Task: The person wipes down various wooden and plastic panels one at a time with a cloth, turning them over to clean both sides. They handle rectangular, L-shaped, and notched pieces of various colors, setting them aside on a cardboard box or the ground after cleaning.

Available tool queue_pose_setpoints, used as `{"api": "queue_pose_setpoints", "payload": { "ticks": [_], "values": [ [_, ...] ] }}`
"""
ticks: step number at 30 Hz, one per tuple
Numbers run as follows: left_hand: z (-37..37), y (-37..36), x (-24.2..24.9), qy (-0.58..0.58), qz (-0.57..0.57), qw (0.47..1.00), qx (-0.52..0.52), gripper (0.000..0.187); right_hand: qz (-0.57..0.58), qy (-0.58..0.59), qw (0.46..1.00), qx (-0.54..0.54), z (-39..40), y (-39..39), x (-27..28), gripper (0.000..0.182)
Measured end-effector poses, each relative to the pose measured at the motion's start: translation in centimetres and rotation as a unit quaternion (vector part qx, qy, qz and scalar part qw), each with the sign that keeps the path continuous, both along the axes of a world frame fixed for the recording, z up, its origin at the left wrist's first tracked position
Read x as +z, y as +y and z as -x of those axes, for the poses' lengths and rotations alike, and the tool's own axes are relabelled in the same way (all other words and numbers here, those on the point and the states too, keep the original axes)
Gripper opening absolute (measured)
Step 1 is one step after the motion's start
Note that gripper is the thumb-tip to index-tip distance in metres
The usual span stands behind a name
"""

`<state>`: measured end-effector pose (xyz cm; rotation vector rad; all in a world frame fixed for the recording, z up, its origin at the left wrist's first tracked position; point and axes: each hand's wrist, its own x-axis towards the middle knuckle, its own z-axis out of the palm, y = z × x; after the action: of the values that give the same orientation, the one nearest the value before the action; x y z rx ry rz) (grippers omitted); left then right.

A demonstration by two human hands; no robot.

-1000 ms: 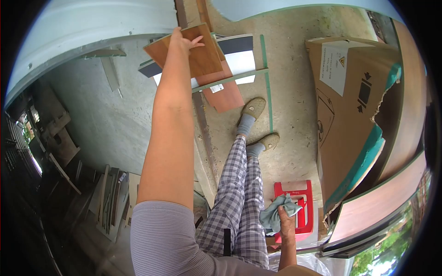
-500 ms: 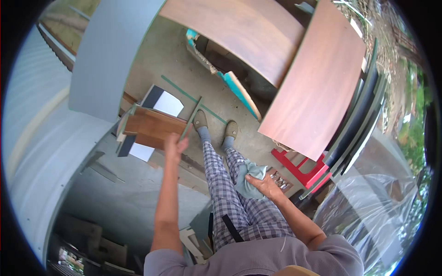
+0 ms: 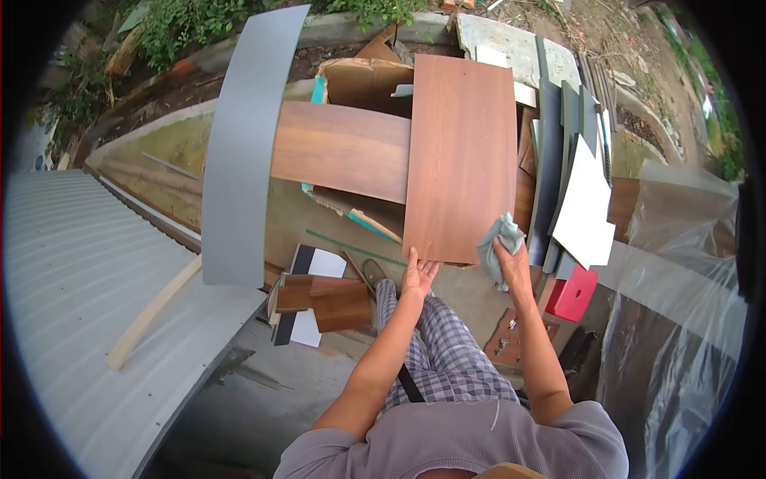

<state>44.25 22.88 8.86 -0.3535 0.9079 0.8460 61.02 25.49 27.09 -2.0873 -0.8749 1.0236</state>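
Clutching a cloth (image 3: 499,243), the right hand (image 3: 512,263) is apart from the open left hand (image 3: 418,276) touching the brown panel (image 3: 463,160).

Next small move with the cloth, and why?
Probably lay the cloth flatter on the wide wood-grain board: the right hand holds it bunched at the near right corner, and the left hand is at the same near edge.
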Motion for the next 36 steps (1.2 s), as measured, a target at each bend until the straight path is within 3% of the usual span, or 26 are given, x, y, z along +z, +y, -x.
{"api": "queue_pose_setpoints", "payload": {
  "ticks": [1, 8, 11, 15, 17, 19, 21, 23, 26, 32, 36],
  "values": [
    [-0.2, 0.1, 0.5, -0.002, 0.058, 0.998, 0.033, 0.084, -0.011, -0.004, 1.0, -0.011, -1.3, 0.5, 0.1, 0.048],
    [-0.5, 0.6, 1.7, -0.005, 0.067, 0.998, 0.007, 0.087, -0.01, -0.121, 0.99, 0.071, -7.3, 8.7, -2.1, 0.052],
    [-0.9, 0.4, 1.9, 0.004, 0.109, 0.994, 0.006, 0.089, -0.03, -0.161, 0.981, 0.109, -8.3, 15.9, -0.6, 0.052],
    [-2.2, 0.6, 3.1, 0.047, 0.139, 0.989, -0.008, 0.088, -0.102, -0.239, 0.945, 0.197, -14.5, 28.1, -4.7, 0.051],
    [-2.6, -0.1, 2.6, 0.05, 0.134, 0.989, -0.022, 0.086, -0.038, -0.264, 0.941, 0.207, -15.9, 33.2, -4.6, 0.053],
    [-3.2, -0.3, 2.1, 0.061, 0.136, 0.989, -0.017, 0.084, -0.058, -0.423, 0.863, 0.271, -19.2, 38.0, -8.6, 0.053],
    [-3.9, -0.4, 1.7, 0.058, 0.146, 0.987, 0.004, 0.083, -0.034, -0.417, 0.855, 0.306, -21.3, 41.4, -10.5, 0.051],
    [-4.4, -0.2, 3.0, 0.057, 0.154, 0.986, 0.024, 0.082, 0.046, -0.307, 0.872, 0.378, -21.7, 43.1, -8.2, 0.047],
    [-5.9, 0.9, 3.2, 0.039, 0.203, 0.975, 0.081, 0.07, 0.081, -0.275, 0.833, 0.474, -21.9, 44.4, -10.5, 0.047],
    [-6.0, 0.9, 3.3, 0.057, 0.23, 0.966, 0.105, 0.06, 0.026, -0.352, 0.845, 0.403, -21.0, 42.3, -8.2, 0.047],
    [-4.0, 0.0, 6.0, 0.046, 0.142, 0.982, 0.116, 0.06, 0.005, -0.42, 0.846, 0.328, -20.8, 38.7, -4.3, 0.045]
  ]
}}
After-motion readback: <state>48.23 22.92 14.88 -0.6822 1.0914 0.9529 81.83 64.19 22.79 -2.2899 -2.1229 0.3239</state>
